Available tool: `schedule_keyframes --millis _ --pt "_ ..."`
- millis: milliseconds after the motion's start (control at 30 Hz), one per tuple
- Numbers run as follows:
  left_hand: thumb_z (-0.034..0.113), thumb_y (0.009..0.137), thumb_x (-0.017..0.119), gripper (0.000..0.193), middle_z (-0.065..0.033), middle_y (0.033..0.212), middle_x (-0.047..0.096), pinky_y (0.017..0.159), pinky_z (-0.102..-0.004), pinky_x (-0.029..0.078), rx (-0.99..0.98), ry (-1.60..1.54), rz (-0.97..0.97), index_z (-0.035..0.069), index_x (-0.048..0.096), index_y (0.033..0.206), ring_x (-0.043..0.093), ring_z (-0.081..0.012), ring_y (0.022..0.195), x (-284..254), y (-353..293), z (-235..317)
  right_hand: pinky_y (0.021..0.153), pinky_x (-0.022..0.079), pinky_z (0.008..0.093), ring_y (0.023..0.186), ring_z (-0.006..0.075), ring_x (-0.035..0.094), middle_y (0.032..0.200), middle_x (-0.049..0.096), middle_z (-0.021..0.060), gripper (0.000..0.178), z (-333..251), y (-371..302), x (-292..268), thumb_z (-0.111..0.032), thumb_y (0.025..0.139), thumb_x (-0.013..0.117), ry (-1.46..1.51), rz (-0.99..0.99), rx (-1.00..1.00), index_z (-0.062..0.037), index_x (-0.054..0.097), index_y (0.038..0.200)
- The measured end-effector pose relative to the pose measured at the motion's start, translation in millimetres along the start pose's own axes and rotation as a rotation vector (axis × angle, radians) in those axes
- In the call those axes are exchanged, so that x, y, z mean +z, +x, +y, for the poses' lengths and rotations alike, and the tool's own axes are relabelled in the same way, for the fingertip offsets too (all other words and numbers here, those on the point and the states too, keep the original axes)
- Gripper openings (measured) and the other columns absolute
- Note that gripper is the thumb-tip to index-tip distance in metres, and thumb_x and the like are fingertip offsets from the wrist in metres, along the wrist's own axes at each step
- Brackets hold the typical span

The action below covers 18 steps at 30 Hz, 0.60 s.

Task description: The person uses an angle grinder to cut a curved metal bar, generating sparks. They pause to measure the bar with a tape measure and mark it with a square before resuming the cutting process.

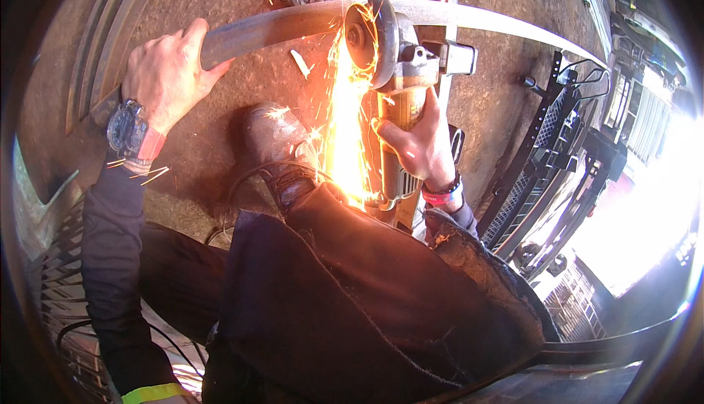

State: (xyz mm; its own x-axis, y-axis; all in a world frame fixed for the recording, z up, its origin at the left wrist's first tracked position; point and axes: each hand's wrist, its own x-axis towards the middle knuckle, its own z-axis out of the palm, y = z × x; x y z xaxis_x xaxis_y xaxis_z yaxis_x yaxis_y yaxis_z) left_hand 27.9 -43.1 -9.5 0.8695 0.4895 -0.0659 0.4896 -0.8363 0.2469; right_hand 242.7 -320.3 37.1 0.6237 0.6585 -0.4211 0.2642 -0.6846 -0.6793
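Observation:
A long flat metal bar (484, 19) runs across the top of the view. My left hand (167, 72), with a dark wristwatch, grips the bar's left part. My right hand (418, 140) holds the body of an angle grinder (400, 74), whose disc (361, 34) bears on the bar near its middle. A bright shower of orange sparks (345, 133) falls from the disc down toward my knee. My brown boot (275, 136) stands on the ground just left of the sparks.
Dirty concrete ground (220, 1) lies under the bar. Black metal grille frames (550, 155) lean at the right. More metal bars (110, 30) lie at the upper left, and a black cable (242, 184) loops near my boot. Strong glare fills the right edge.

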Motion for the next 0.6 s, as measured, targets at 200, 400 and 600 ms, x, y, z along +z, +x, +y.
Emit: schedule_keyframes --millis 200,400,600 --pt "0.037 0.078 0.080 0.043 -0.0160 0.079 0.069 0.060 -0.0468 0.053 0.005 0.010 0.015 0.006 0.058 0.097 0.069 -0.0366 0.074 -1.7 -0.9 0.9 0.077 0.056 0.0403 0.084 0.0316 0.072 0.094 0.071 0.0206 0.061 -6.9 1.6 -2.8 -0.022 0.070 0.077 0.001 -0.015 0.020 0.0018 0.051 0.120" --pt "0.035 0.077 0.080 0.042 -0.0156 0.078 0.069 0.060 -0.0474 0.053 0.013 -0.004 0.047 0.006 0.059 0.097 0.068 -0.0367 0.073 1.5 -1.6 0.0 0.078 0.056 0.0405 0.086 0.0336 0.072 0.095 0.071 0.0213 0.062 -4.2 6.8 0.1 -0.022 0.070 0.077 0.014 -0.007 -0.009 0.0020 0.051 0.121" --pt "0.036 0.077 0.080 0.041 -0.0149 0.079 0.069 0.060 -0.0473 0.053 -0.002 0.003 0.005 0.007 0.060 0.097 0.068 -0.0366 0.074 -2.2 -0.3 0.8 0.078 0.055 0.0408 0.087 0.0346 0.071 0.096 0.071 0.0223 0.064 -5.8 10.7 -1.0 -0.022 0.070 0.076 0.049 -0.022 0.006 0.0023 0.050 0.123"
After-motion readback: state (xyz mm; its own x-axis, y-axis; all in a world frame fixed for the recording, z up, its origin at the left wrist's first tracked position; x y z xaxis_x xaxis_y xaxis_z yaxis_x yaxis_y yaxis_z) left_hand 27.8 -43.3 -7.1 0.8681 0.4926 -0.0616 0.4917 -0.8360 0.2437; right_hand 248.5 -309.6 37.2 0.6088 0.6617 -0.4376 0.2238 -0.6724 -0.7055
